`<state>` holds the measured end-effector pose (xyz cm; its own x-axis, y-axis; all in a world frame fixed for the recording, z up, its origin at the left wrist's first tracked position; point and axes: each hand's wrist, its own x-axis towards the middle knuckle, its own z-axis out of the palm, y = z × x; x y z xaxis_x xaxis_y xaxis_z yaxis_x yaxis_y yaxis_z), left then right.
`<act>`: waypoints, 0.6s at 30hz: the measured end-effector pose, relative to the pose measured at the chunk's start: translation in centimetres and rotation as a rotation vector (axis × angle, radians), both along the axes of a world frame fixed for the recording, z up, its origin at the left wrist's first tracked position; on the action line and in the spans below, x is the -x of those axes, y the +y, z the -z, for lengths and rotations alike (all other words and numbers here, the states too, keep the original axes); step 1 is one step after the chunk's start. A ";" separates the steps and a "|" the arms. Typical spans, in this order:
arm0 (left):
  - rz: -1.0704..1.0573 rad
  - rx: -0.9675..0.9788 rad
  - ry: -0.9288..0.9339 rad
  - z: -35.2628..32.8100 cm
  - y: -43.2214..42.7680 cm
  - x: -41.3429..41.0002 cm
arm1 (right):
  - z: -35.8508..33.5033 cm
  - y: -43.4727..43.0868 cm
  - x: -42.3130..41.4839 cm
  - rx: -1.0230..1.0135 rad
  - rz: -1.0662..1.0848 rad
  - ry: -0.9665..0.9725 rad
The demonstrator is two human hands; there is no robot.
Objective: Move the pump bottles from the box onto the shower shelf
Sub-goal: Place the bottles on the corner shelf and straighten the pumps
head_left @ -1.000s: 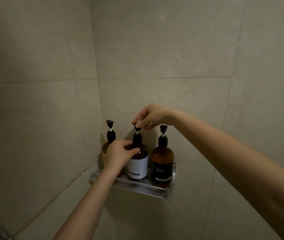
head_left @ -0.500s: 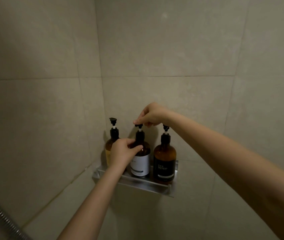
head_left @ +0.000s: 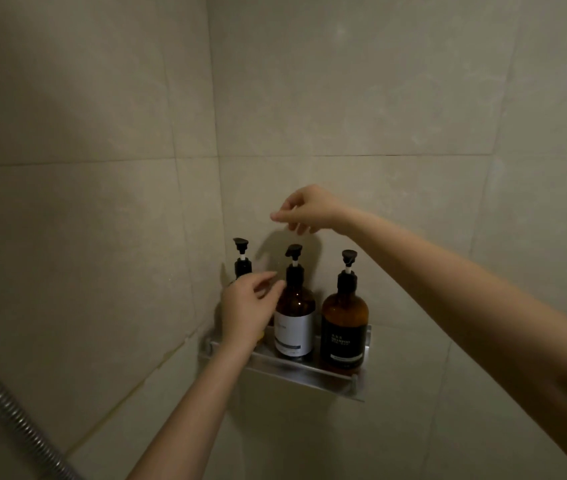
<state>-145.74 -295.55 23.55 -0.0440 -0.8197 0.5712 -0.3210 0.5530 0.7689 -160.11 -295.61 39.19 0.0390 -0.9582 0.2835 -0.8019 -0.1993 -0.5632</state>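
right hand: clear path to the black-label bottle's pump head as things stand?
Probably yes. The right hand hangs empty above the middle bottle, and the black-label bottle stands just to its right on the shelf, with open air over its pump head. Nothing sits between them.

We see both hands let go of the middle pump bottle (head_left: pixel 294 317). The right hand (head_left: pixel 306 210), which pinched the pump head a second ago, now hangs above it with a clear gap, fingers loosely curled. The left hand (head_left: pixel 245 308), earlier wrapped around the bottle's neck, now sits just beside it with fingers spread, and it covers most of the left bottle (head_left: pixel 241 259).
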 end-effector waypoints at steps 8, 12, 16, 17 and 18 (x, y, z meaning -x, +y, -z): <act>-0.261 -0.047 -0.189 0.6 -3.3 -4.6 | 0.9 -4.7 -5.1 -0.076 -0.031 0.219; -0.196 -0.143 -0.217 1.2 -4.5 -4.8 | 1.7 -6.2 -6.4 -0.104 -0.032 0.246; -0.125 -0.183 -0.130 1.6 -5.0 -5.1 | 1.9 -6.8 -6.4 -0.101 -0.088 0.213; -0.109 -0.190 -0.117 1.6 -5.1 -5.2 | 1.8 -6.7 -6.2 -0.117 -0.130 0.197; -0.096 -0.191 -0.108 1.6 -5.1 -5.2 | 1.8 -6.6 -6.0 -0.139 -0.177 0.186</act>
